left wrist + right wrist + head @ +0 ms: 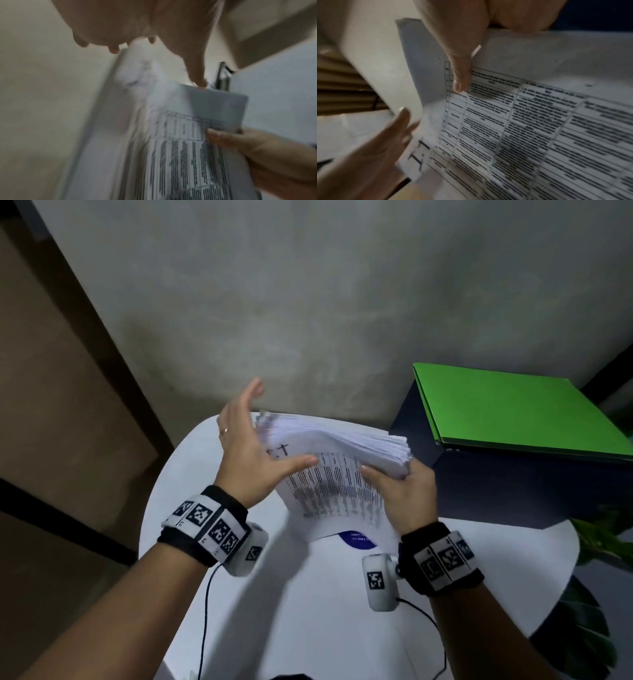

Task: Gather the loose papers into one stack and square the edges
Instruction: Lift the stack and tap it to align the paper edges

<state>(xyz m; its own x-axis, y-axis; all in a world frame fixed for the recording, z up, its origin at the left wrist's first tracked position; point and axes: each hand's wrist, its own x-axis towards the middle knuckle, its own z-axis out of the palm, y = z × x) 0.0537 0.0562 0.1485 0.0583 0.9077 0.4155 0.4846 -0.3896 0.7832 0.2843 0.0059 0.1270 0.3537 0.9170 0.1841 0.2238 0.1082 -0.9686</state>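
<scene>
The thick stack of white printed papers [342, 463] stands tilted above the round white surface [212, 542]. The right hand [404, 494] grips its right edge; the left hand [246, 446], fingers straight, pats the left edge. Floppy, slippery sheets probably fan easily; hold both short edges.

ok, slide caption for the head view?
Right hand grips paper stack above white table; open left hand squares its edge.

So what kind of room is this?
Probably an office or study corner: a thick stack of printed papers over a round white table, a green folder on a dark cabinet, bare grey wall.
</scene>
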